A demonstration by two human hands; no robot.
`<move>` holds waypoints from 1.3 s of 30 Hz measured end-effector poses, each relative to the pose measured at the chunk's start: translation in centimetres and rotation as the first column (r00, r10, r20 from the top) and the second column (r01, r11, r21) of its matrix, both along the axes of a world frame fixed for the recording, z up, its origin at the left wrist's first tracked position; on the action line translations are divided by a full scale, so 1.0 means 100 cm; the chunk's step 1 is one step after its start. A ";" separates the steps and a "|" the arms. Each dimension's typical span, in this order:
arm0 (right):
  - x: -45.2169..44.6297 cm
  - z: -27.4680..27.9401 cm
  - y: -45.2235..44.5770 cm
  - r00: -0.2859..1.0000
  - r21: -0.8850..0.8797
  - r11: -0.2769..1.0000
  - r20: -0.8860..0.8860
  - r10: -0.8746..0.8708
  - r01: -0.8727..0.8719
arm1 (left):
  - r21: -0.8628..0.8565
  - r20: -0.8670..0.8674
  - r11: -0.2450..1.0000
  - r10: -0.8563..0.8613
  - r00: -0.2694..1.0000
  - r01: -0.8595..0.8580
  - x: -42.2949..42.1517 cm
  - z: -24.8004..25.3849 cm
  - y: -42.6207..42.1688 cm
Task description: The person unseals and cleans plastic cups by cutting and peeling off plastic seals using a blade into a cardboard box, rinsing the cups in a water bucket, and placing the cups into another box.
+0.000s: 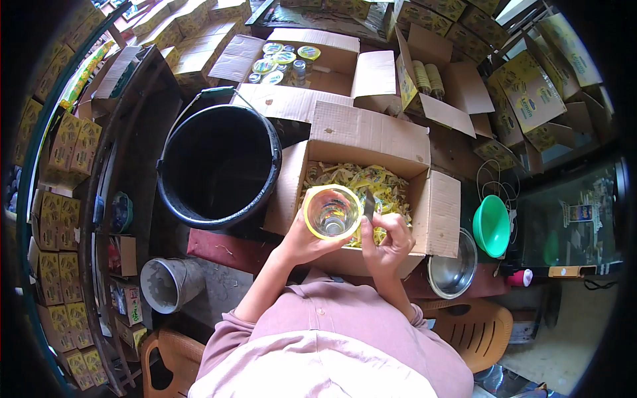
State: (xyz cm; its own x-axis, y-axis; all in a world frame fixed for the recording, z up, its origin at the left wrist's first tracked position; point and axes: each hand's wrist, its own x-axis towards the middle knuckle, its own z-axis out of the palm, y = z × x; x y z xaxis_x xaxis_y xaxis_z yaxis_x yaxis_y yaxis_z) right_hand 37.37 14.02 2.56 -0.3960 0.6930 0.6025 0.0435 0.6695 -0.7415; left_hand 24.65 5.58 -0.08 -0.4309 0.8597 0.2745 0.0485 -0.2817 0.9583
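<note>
My left hand (pixel 298 240) is wrapped around a clear plastic cup (pixel 333 215) with a yellow rim, its round end turned up toward me. Closed in a pinch, my right hand (pixel 387 247) grips a dark flat blade (pixel 369 203) right beside the cup's rim; its handle is hidden by the fingers. Both hands are over the near side of an open cardboard box (pixel 371 138). Inside that box lies a heap of yellow printed wrapper scraps (pixel 393 191).
A large black bucket (pixel 273 174) stands at left, above a grey bucket (pixel 187 284). Another open box (pixel 240 60) holds several yellow-lidded cups (pixel 264 66). Right are a steel bowl (pixel 462 265), a green bowl (pixel 492 227) and a box of cup stacks (pixel 472 86).
</note>
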 end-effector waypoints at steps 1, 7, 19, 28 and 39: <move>0.000 -0.001 -0.001 1.000 0.000 1.000 0.001 0.005 -0.005 | -0.007 -0.011 1.000 0.011 1.000 -0.011 0.000 0.001 0.000; -0.003 -0.001 -0.002 1.000 0.022 1.000 0.000 -0.003 0.003 | -0.052 -0.122 0.998 0.011 0.992 -0.017 -0.003 -0.003 -0.001; -0.006 -0.001 0.005 0.998 0.056 0.997 0.007 0.058 -0.058 | -0.067 -0.209 0.998 0.000 0.978 -0.014 -0.010 -0.007 -0.002; -0.003 -0.001 0.007 0.999 0.027 0.999 0.018 0.041 -0.041 | -0.055 -0.178 0.998 -0.034 0.983 0.024 -0.007 -0.002 0.001; 0.004 -0.009 0.013 0.993 -0.076 0.991 0.002 0.115 -0.115 | -0.043 -0.032 0.985 -0.167 0.985 0.166 -0.014 0.008 0.002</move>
State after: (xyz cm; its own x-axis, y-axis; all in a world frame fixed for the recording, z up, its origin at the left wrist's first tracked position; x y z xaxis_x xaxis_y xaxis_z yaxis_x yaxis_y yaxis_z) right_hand 37.78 15.36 1.62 -0.4795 0.6859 0.5474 -0.0255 0.6126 -0.7900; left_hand 23.23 5.79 0.74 -0.2716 0.9292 0.2508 0.0381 -0.2500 0.9675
